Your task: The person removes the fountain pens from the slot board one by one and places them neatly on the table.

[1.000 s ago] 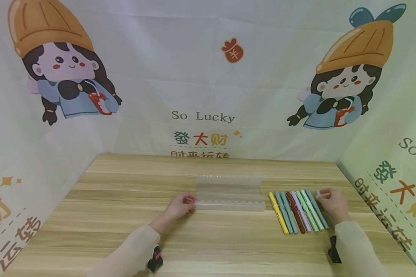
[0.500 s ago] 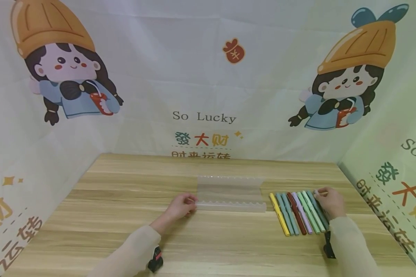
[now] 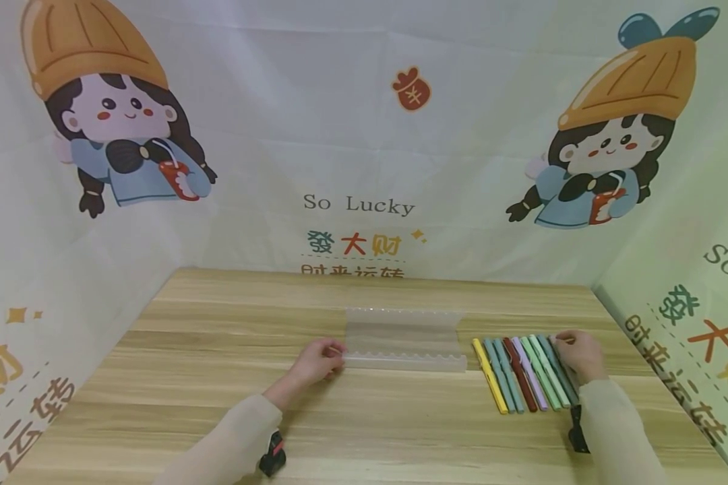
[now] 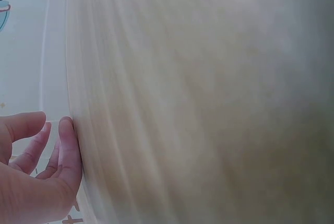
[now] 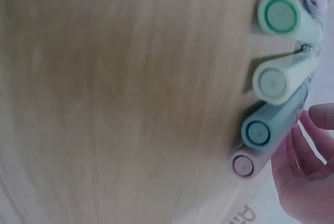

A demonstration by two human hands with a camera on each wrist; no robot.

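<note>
A clear plastic pen rack [image 3: 406, 362] with scalloped edges lies mid-table. My left hand [image 3: 317, 359] holds its left end; in the left wrist view, finger and thumb of this hand [image 4: 42, 172] stand either side of the rack's end [image 4: 55, 51]. To the right, several capped pens lie side by side, from a yellow pen [image 3: 490, 377] to a teal pen [image 5: 269, 125] and a pink pen [image 5: 245, 164]. My right hand [image 3: 579, 353] pinches the far end of the pink pen, close against the teal one. That hand [image 5: 308, 166] partly hides both pens.
The wooden table [image 3: 370, 431] ends at a printed cloth backdrop [image 3: 249, 168], which also rises at both sides. Dark red [image 3: 520, 374] and lilac [image 3: 529, 374] pens lie within the row, near the rack's right end. A wrist camera [image 3: 273, 455] hangs under the left sleeve.
My right hand has shifted left, bringing the pink pen against the teal pen at the end of the row. The left hand stays at the rack's left end.
</note>
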